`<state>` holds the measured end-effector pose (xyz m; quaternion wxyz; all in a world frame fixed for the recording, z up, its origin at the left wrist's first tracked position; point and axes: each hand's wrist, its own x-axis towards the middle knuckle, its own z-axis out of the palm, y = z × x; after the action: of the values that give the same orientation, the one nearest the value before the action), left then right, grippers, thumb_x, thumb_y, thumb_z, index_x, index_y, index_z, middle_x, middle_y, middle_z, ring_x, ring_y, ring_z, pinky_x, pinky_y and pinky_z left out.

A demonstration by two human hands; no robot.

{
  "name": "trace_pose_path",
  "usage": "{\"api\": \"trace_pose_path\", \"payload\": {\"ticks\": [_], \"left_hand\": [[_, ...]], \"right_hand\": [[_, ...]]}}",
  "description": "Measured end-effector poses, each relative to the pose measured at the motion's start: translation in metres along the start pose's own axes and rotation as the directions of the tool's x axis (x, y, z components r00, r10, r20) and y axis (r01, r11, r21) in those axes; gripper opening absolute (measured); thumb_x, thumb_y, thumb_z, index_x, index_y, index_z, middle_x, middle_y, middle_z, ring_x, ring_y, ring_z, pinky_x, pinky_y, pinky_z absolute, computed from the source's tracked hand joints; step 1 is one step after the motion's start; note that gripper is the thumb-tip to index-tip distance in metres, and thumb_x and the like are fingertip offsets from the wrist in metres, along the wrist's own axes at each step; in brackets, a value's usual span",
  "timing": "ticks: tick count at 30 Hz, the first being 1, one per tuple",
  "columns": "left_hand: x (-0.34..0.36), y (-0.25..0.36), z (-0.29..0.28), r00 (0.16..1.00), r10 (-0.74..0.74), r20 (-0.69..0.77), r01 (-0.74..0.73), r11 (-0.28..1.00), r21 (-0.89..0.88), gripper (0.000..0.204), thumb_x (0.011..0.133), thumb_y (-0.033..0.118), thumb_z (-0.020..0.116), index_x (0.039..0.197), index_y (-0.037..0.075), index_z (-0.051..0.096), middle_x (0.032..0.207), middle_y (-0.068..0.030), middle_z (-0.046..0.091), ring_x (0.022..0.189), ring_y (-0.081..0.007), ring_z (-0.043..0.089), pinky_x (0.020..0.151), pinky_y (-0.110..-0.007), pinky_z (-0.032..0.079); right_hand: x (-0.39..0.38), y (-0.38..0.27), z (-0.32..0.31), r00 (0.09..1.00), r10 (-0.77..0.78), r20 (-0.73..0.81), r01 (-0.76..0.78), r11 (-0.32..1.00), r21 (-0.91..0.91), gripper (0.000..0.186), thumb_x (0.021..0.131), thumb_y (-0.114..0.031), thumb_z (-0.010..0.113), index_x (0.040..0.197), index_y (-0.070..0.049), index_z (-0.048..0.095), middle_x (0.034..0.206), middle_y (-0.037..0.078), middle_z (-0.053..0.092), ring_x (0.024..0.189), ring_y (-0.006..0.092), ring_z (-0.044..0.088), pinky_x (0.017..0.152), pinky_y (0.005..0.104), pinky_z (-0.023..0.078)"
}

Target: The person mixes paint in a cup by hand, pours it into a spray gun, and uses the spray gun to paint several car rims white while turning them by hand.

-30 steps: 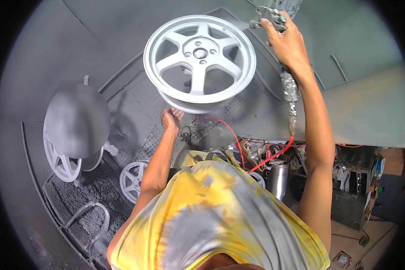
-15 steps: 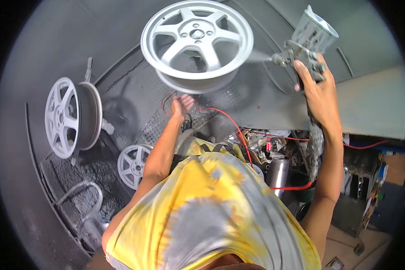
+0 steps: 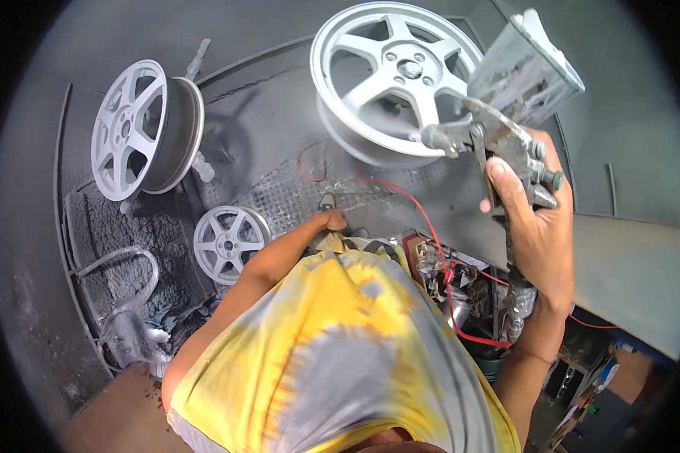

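Note:
My right hand (image 3: 535,204) is closed around a spray gun (image 3: 506,140), thumb on the near side. A paint-streaked cup (image 3: 525,68) sits tilted on top of the gun. Its nozzle points left across the lower rim of a white six-spoke wheel rim (image 3: 410,69); a faint haze shows between the spokes. The wheel rim stands tilted at the top, face toward me. Low in front of my waist is my left hand (image 3: 332,220), apart from the wheel rim, its fingers largely hidden.
At the left, another white wheel rim (image 3: 128,130) is mounted sideways on a stand. A third wheel rim (image 3: 230,244) rests lower, beside my left arm. A red hose (image 3: 423,211) curves over the floor toward the gun. Clutter (image 3: 461,291) lies right of my waist.
My left hand has drawn back from below the wheel rim to my waist. The spray gun now sits closer to the wheel rim, lower in view. The whole view has shifted.

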<state>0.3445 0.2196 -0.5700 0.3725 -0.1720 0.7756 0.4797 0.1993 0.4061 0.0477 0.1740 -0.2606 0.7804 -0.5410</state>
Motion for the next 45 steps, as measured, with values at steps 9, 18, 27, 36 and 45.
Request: {"api": "trace_pose_path", "payload": {"ticks": [9, 18, 27, 36, 45], "left_hand": [[-0.059, 0.093, -0.133, 0.971, -0.004, -0.240, -0.223, 0.361, -0.905, 0.041, 0.096, 0.014, 0.045, 0.131, 0.000, 0.059, 0.123, -0.0173, 0.069, 0.113, -0.0293, 0.069, 0.096, -0.042, 0.059], [-0.038, 0.124, -0.162, 0.944, 0.046, -0.328, -0.331, 0.151, -0.932, 0.034, 0.091, 0.012, 0.047, 0.120, -0.001, 0.058, 0.123, -0.0165, 0.067, 0.117, -0.0329, 0.067, 0.101, -0.047, 0.058], [-0.017, 0.149, -0.099, 0.935, 0.007, -0.354, -0.353, -0.009, -0.935, 0.018, 0.087, 0.008, 0.049, 0.102, 0.001, 0.057, 0.122, -0.0166, 0.063, 0.117, -0.0332, 0.064, 0.101, -0.051, 0.059], [-0.017, 0.178, -0.071, 0.916, -0.064, -0.395, -0.399, -0.067, -0.914, 0.020, 0.086, 0.005, 0.048, 0.104, -0.001, 0.056, 0.120, -0.0183, 0.064, 0.114, -0.0321, 0.065, 0.101, -0.050, 0.060], [-0.045, 0.196, -0.046, 0.947, -0.166, -0.275, -0.205, 0.346, -0.916, 0.045, 0.102, 0.013, 0.041, 0.144, 0.003, 0.051, 0.119, -0.0105, 0.071, 0.099, -0.0216, 0.070, 0.089, -0.039, 0.058]], "right_hand": [[0.087, 0.002, 0.021, 0.959, -0.254, -0.125, 0.244, 0.966, -0.090, 0.020, 0.106, -0.013, 0.067, 0.122, -0.001, 0.064, 0.090, -0.001, 0.065, 0.074, 0.0056, 0.057, 0.068, 0.0230, 0.049], [0.049, 0.013, -0.055, 0.918, -0.027, -0.395, -0.127, 0.926, -0.357, 0.021, 0.106, -0.019, 0.066, 0.121, -0.004, 0.063, 0.088, -0.002, 0.063, 0.075, 0.0056, 0.056, 0.065, 0.0238, 0.049], [-0.006, 0.001, -0.066, 0.948, 0.225, -0.223, -0.261, 0.954, -0.146, 0.021, 0.106, -0.016, 0.063, 0.121, -0.001, 0.063, 0.087, 0.001, 0.063, 0.073, 0.0082, 0.056, 0.068, 0.0250, 0.047], [0.006, 0.026, -0.075, 0.959, 0.024, -0.282, -0.049, 0.996, -0.080, 0.022, 0.105, -0.013, 0.066, 0.124, -0.002, 0.063, 0.094, 0.002, 0.066, 0.078, 0.0072, 0.057, 0.069, 0.0256, 0.052], [0.017, 0.042, -0.077, 0.999, 0.015, -0.043, -0.010, 0.995, 0.096, 0.022, 0.106, -0.012, 0.066, 0.125, -0.003, 0.062, 0.093, 0.001, 0.066, 0.076, 0.0070, 0.059, 0.069, 0.0247, 0.052]]}}
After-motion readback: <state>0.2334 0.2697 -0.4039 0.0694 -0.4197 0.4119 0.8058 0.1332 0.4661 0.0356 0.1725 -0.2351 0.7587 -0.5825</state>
